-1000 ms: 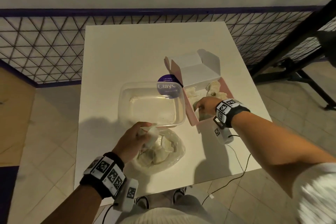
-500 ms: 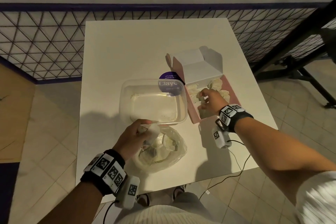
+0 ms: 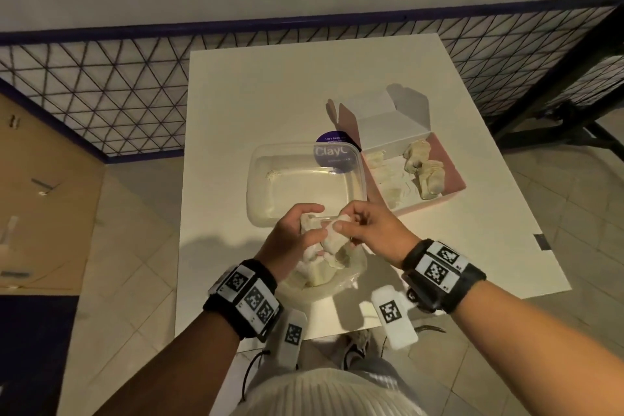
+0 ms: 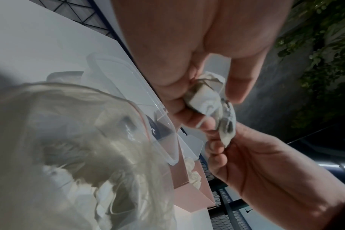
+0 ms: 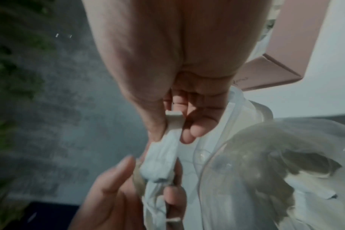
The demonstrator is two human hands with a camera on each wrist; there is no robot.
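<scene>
Above the bag (image 3: 304,292), both hands (image 3: 290,236) (image 3: 374,230) pinch one white sachet (image 3: 334,235)

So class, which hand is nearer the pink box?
Right. The right hand is by the box, off its near corner; the left hand is farther left, before the tub. Both pinch one packet.

Open tabletop (image 3: 270,94) across upper centre of frame. Tub (image 3: 252,179), box (image 3: 449,169) and bag (image 3: 304,289) crowd mid-frame.

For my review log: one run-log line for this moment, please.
left hand: grips packet | right hand: pinches its end | bag: under hands | box: open
</scene>
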